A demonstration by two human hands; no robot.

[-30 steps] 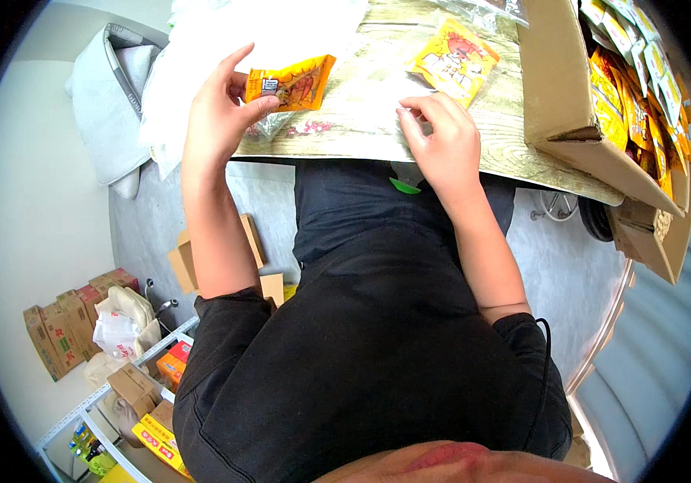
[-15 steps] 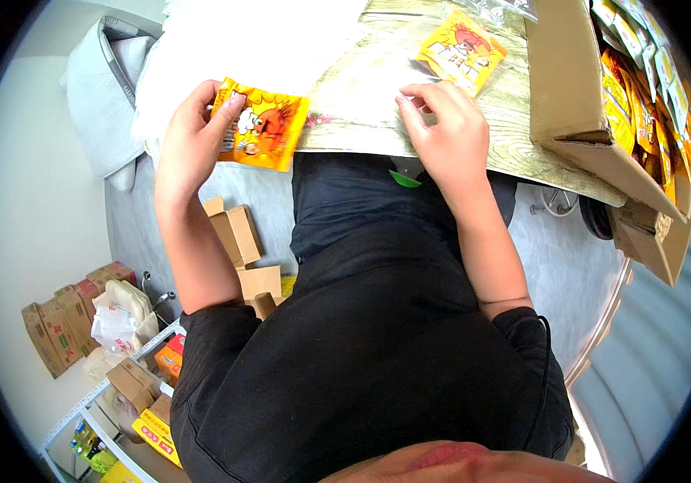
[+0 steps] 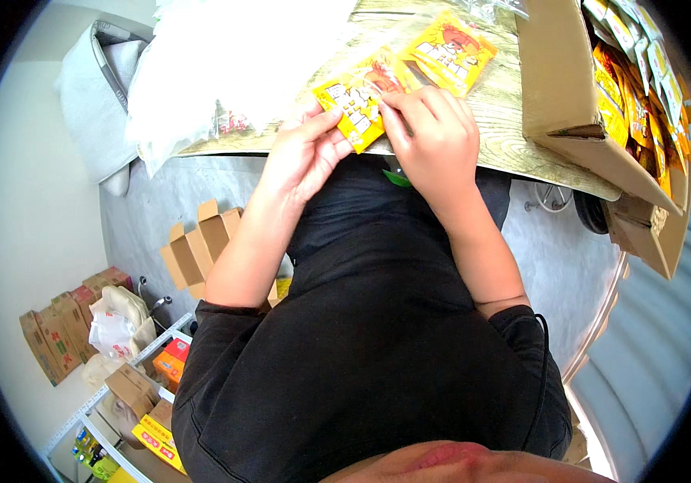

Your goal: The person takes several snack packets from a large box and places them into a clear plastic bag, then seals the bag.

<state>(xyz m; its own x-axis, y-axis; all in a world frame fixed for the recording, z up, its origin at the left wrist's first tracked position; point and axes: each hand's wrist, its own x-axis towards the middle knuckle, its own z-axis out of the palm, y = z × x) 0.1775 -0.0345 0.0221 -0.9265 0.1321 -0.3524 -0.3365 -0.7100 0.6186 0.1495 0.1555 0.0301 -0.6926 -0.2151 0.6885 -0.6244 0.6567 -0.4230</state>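
A yellow snack packet [image 3: 353, 101] with an orange cartoon picture is tilted above the table's near edge. My left hand [image 3: 307, 157] grips its lower left side, thumb on top and fingers beneath. At its right edge my right hand [image 3: 435, 133] is closed, thumb and fingertips pinching the packet. Just beyond the right hand, a second yellow packet [image 3: 452, 50] of the same look lies on the wood-grain table [image 3: 494, 129]. Clear plastic shows around that second packet. The fingertips under the held packet are hidden.
White plastic bags [image 3: 225, 64] are heaped on the table's left. At the right stands an open cardboard box [image 3: 559, 72] filled with yellow and pale packets. A grey cloth-covered object [image 3: 92, 97] is beyond the left side. Opened cartons [image 3: 201, 245] sit on the floor near a shelf [image 3: 80, 414].
My left hand has brought the yellow packet rightward and turned it. My right hand, apart from it before, now meets its right edge.
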